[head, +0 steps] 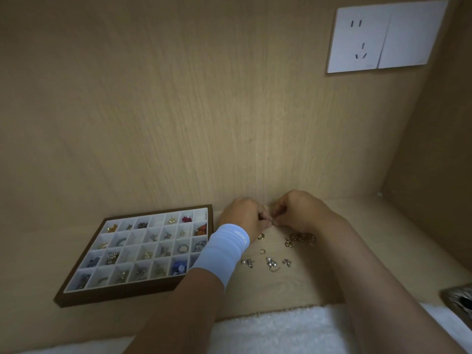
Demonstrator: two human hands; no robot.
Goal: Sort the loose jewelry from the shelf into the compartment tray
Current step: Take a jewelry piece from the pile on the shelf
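white fluffy towel (281, 328) along the near edge of the shelf (357, 272). dark shiny object (458, 300) at the near right edge, cut off by the frame, can't tell what it is. both forearms reach in from the near side. left one wears a white wristband (224, 249) and crosses over the near right corner of the compartment tray (122, 296).

tray sits on the left part of the shelf, brown rim, white dividers. most compartments hold a piece: gold, silver, pearl bits, a blue one near the right side, red and orange ones at the far right corner. a few compartments are bare.

loose jewelry lies on the shelf right of the tray, near the middle: three small pearl-and-silver earrings (271, 264) in a row nearest, a tiny gold hook (262, 251) behind them, then a gold ring (260, 236) just by the left wrist and a tangled gold chain cluster (300, 240) under the right wrist.

left hand (242, 215) and right hand (298, 210) are together beyond the loose pieces, near the far edge. fingers curled, fingertips meeting, both pinching one small piece (272, 223), too small to say which kind.

wood back panel (178, 111) behind, white wall socket plate (383, 37) at its upper right.
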